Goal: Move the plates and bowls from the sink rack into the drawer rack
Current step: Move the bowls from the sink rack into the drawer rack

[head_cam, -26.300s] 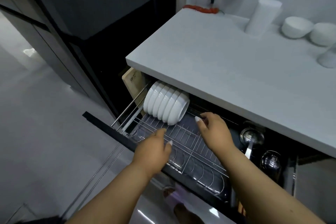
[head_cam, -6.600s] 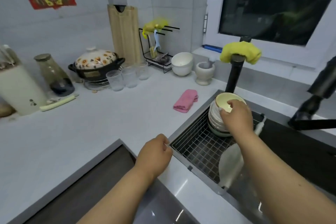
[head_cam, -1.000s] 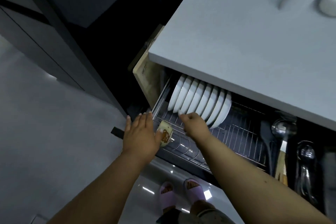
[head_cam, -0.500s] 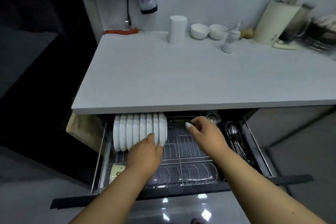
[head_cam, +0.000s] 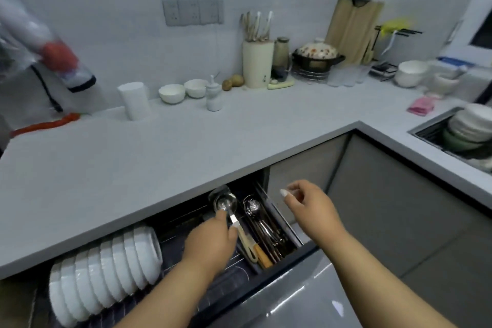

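A: Where do the dishes stand?

B: A row of white bowls (head_cam: 106, 266) stands on edge in the drawer rack (head_cam: 234, 274), at its left end under the countertop (head_cam: 186, 146), so they drain and pack close. More bowls sit stacked (head_cam: 468, 125) in the sink rack (head_cam: 426, 136) at the far right, so I'd judge the job partly done

A: And the hands?

B: Neither carries anything. The left hand (head_cam: 210, 242) hovers low over the rack's bare wires, fingers loosely bent, beside the cutlery tray (head_cam: 269, 231) with its ladle (head_cam: 225, 204). The right hand (head_cam: 311, 208) is lifted past the drawer's right edge, fingers relaxed and half curled, gripping nothing

A: Why up there?

B: It looks free for the next trip. The sink stack is well apart from the drawer, so each load likely means turning right and reaching across the corner
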A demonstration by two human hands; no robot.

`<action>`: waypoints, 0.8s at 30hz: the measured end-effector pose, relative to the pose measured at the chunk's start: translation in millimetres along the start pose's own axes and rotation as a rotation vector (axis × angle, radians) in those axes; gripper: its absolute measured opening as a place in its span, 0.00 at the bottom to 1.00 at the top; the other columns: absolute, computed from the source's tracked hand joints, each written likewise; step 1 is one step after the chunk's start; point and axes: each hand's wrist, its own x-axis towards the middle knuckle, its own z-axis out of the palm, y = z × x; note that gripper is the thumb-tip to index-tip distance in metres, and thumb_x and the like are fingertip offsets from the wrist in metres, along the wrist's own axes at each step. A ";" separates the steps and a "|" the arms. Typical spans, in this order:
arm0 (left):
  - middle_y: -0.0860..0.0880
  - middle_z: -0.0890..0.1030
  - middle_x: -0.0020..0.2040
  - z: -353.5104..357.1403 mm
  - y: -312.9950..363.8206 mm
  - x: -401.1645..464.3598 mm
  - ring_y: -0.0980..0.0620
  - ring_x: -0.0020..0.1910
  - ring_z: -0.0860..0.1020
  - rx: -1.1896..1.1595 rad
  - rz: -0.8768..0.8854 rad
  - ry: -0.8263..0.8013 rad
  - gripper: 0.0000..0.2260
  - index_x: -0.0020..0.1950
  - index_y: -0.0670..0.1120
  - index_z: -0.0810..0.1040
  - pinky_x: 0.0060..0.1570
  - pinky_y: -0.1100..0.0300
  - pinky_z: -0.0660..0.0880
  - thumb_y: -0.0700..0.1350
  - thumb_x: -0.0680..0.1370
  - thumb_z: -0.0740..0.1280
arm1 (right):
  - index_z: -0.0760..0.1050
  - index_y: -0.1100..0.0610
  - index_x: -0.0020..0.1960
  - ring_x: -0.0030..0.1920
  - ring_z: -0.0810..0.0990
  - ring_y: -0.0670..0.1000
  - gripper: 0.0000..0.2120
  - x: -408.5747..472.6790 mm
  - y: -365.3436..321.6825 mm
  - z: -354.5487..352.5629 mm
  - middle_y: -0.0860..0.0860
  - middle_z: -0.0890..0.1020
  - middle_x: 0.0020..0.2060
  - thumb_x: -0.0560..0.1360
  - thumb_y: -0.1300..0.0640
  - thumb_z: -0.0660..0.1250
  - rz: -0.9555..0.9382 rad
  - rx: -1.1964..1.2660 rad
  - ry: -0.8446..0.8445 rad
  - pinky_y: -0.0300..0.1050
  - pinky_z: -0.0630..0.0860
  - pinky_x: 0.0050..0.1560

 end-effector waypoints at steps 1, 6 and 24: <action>0.50 0.80 0.50 3.0 17.1 5.4 0.48 0.49 0.78 0.003 0.025 0.006 0.20 0.68 0.48 0.65 0.44 0.55 0.75 0.57 0.82 0.51 | 0.74 0.51 0.56 0.45 0.77 0.47 0.14 3.0 10.6 -14.6 0.48 0.78 0.47 0.77 0.44 0.63 0.009 0.007 0.029 0.43 0.73 0.44; 0.49 0.80 0.51 20.5 98.8 27.4 0.47 0.50 0.79 0.021 0.104 0.004 0.19 0.66 0.49 0.67 0.46 0.54 0.76 0.58 0.81 0.52 | 0.74 0.51 0.57 0.45 0.76 0.45 0.15 17.8 68.7 -82.2 0.48 0.77 0.49 0.77 0.43 0.62 0.054 0.028 0.116 0.37 0.69 0.39; 0.47 0.79 0.57 114.8 343.2 136.6 0.47 0.54 0.77 0.010 0.334 -0.112 0.20 0.69 0.47 0.66 0.44 0.58 0.70 0.56 0.82 0.52 | 0.75 0.50 0.53 0.44 0.75 0.45 0.11 74.9 254.6 -241.1 0.47 0.77 0.47 0.76 0.44 0.64 0.233 0.046 0.281 0.38 0.66 0.41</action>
